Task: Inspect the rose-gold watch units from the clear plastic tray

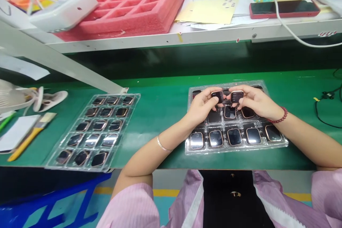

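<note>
My left hand (204, 103) pinches a smartwatch body (217, 96) with a dark screen and gold-coloured rim. In my right hand (252, 100) is a second smartwatch (237, 96), its screen lit with faint lines of text. The two watches are held side by side, a little apart, over a clear plastic tray (213, 150). Rows of similar watches sit in the tray's compartments, among them a square one (216, 138) in the front row. My hands and forearms hide part of the back rows.
Another clear tray (50, 164) of watches lies to the left. Beyond it are a yellow-handled brush (26, 142), white paper (18, 131) and a fan (10, 94). A shelf above carries a pink foam block (160, 17), papers and a phone (284, 9). Black cable (317, 114) lies right.
</note>
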`<state>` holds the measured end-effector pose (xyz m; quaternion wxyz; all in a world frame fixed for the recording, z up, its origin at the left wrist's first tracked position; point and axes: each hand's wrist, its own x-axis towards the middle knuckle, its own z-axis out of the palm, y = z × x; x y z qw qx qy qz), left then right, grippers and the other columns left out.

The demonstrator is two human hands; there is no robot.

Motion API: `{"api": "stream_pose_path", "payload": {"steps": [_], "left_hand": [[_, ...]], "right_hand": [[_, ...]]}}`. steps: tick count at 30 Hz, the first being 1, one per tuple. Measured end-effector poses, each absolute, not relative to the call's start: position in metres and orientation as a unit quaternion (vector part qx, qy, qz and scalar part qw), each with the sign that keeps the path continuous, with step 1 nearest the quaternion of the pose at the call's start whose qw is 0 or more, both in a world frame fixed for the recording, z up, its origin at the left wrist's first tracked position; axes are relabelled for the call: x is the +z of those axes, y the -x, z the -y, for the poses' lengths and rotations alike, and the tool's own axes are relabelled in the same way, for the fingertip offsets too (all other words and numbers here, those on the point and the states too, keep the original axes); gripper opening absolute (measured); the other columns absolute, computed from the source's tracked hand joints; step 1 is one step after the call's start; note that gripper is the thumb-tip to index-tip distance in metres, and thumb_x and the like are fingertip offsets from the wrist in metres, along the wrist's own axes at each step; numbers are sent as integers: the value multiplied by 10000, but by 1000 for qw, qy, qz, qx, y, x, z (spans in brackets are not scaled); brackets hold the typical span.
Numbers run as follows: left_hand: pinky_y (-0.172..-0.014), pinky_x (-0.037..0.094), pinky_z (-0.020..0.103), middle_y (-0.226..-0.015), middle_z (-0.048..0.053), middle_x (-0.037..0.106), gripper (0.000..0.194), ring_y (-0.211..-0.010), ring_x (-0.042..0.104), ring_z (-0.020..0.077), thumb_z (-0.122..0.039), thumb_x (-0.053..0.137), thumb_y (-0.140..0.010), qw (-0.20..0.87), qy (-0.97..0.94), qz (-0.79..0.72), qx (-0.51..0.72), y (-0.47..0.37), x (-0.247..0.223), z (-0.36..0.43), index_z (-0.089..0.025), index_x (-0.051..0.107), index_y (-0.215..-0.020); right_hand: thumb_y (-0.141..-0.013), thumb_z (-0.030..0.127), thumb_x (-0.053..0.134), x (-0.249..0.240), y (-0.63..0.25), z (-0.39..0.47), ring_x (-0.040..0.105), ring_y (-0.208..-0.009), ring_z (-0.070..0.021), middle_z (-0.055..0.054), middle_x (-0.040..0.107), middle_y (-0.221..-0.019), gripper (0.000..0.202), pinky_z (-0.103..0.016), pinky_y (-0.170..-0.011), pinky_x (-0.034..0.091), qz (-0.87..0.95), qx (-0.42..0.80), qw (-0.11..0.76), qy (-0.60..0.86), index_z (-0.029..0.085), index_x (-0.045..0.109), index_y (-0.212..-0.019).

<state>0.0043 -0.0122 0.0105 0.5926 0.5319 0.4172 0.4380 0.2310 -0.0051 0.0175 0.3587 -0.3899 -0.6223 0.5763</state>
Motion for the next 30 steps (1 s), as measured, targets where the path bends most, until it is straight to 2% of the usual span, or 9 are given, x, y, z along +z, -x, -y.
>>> {"api": "stream_pose_path", "payload": {"steps": [2,4,8,11,19,23,26,30], "left_hand": [[-551,487,215,-944,81,781,266,-665,723,147,-330,662,-858,583,-537,-429,434,-3,11,12,-158,705,-1058],[-532,474,214,-928,81,784,274,-643,717,145,-373,657,-867,581,-538,-430,433,-3,11,12,-159,712,-1030],[-567,513,218,-1051,88,778,327,-761,739,165,-287,675,-808,593,-534,-410,442,-3,10,11,-172,676,-1114],[-579,516,208,-1067,88,771,367,-766,733,151,-238,682,-777,590,-542,-407,439,-3,9,11,-170,653,-1137],[-591,506,198,-1017,81,767,324,-762,738,149,-260,711,-805,601,-533,-409,432,-4,10,13,-174,667,-1114],[-582,522,216,-1009,101,778,309,-717,729,153,-311,680,-838,695,-436,-366,439,-4,13,8,-165,666,-1111],[-545,507,204,-994,121,775,306,-698,720,148,-370,565,-920,779,-316,-319,437,0,15,-1,-142,669,-1095],[-560,520,197,-1002,108,765,358,-715,714,137,-387,458,-981,805,-240,-311,444,5,19,-6,-137,674,-1119]], "right_hand": [[-871,317,709,19,-231,6,737,-747,-169,-74,781,-1031,258,-310,-667,630,621,573,354,401,208,712,-1105],[-878,336,704,20,-230,7,725,-693,-155,-62,782,-926,210,-291,-644,616,620,575,347,406,198,719,-1035],[-828,266,728,21,-230,7,734,-708,-152,-64,783,-1001,260,-270,-620,596,624,570,355,400,200,704,-1078],[-809,248,741,21,-230,8,742,-733,-159,-74,780,-1048,294,-288,-652,606,628,565,354,401,199,699,-1095],[-859,402,744,21,-232,8,709,-671,-153,-60,786,-917,255,-286,-614,607,635,559,346,406,205,725,-1019],[-817,389,785,23,-233,9,714,-669,-166,-61,786,-956,293,-283,-565,601,641,541,344,422,223,726,-1051],[-814,377,791,22,-235,9,704,-661,-163,-62,786,-943,294,-293,-580,610,645,526,338,439,225,734,-1060],[-827,403,782,20,-234,8,702,-668,-169,-68,783,-952,294,-314,-593,615,649,519,332,446,231,747,-1063]]}}
